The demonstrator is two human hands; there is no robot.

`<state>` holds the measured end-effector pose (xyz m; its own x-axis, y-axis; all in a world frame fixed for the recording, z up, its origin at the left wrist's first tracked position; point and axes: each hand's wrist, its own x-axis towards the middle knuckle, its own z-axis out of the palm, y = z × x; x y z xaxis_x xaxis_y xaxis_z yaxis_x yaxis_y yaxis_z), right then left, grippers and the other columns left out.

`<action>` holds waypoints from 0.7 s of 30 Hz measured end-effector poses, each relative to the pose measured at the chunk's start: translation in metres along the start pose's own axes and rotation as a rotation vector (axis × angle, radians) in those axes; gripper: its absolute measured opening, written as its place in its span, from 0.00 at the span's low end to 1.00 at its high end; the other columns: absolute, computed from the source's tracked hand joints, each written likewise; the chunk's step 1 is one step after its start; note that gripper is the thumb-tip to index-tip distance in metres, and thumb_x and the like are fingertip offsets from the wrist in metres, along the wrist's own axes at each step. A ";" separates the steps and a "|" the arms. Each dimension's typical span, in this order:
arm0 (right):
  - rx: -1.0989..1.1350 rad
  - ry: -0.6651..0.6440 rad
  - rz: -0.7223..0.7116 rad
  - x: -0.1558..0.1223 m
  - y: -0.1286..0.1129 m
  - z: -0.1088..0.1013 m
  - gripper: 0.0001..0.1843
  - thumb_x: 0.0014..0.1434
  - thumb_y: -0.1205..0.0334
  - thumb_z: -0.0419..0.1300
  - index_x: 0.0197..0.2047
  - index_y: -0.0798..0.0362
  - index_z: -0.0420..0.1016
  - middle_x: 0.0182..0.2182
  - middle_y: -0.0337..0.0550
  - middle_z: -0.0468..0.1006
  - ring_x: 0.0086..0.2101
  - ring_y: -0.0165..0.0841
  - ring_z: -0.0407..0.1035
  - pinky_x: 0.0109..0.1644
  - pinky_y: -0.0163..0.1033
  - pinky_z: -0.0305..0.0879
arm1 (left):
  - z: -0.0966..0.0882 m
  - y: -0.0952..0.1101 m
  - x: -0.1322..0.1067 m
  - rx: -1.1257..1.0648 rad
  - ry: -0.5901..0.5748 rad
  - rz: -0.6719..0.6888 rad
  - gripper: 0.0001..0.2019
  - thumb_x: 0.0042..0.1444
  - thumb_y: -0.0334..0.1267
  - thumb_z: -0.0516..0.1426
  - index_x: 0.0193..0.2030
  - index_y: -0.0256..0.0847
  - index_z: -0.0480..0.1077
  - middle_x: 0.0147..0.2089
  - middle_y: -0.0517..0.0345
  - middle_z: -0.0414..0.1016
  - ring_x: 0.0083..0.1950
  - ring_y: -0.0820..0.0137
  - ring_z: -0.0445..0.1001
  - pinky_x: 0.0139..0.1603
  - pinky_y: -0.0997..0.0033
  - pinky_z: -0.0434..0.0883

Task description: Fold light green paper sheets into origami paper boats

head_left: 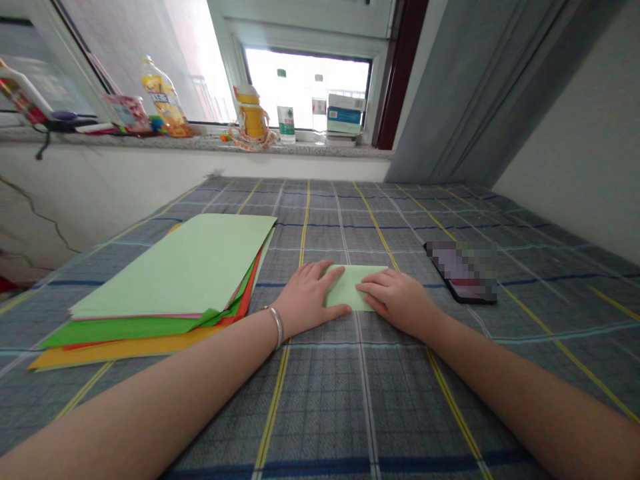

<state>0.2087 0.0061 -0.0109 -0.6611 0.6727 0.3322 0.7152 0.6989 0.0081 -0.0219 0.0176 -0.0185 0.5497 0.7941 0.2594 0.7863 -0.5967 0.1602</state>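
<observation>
A small pale green sheet of paper lies flat on the plaid cloth between my two hands. Its left and right parts are covered by my fingers; the long edge away from me looks straight, and I cannot tell whether the paper is folded. My left hand, with a silver bangle at the wrist, rests over the left end, its fingers spread and its thumb along the near edge. Over the right end lies my right hand, fingers bent and close together, gripping the paper with fingertips on its surface.
To the left sits a stack of coloured paper, pale green on top. A phone with a blurred screen lies on the right. Bottles, a yellow cup and boxes line the windowsill behind the plaid-covered surface.
</observation>
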 end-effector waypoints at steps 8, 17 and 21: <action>0.097 0.007 -0.041 -0.001 0.001 -0.001 0.17 0.60 0.48 0.57 0.47 0.49 0.75 0.45 0.43 0.78 0.45 0.38 0.69 0.48 0.43 0.64 | 0.001 0.000 -0.002 0.056 0.048 0.054 0.32 0.58 0.56 0.53 0.64 0.40 0.60 0.67 0.43 0.55 0.70 0.50 0.48 0.67 0.48 0.51; 0.082 -0.003 -0.023 -0.002 -0.002 -0.002 0.14 0.61 0.51 0.57 0.44 0.49 0.76 0.43 0.43 0.79 0.43 0.37 0.70 0.47 0.42 0.64 | -0.011 0.004 0.001 -0.009 -0.035 0.272 0.17 0.62 0.48 0.53 0.51 0.42 0.72 0.54 0.56 0.73 0.56 0.63 0.69 0.60 0.61 0.65; 0.097 -0.005 -0.019 -0.003 -0.002 -0.004 0.13 0.61 0.52 0.57 0.43 0.49 0.77 0.43 0.42 0.79 0.43 0.36 0.70 0.47 0.41 0.64 | -0.011 0.007 0.001 -0.013 -0.047 0.266 0.16 0.63 0.46 0.52 0.51 0.42 0.72 0.54 0.55 0.74 0.55 0.63 0.70 0.59 0.62 0.66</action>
<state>0.2095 0.0017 -0.0083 -0.6759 0.6598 0.3283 0.6771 0.7319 -0.0770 -0.0195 0.0129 -0.0064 0.7492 0.6137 0.2492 0.6091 -0.7862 0.1049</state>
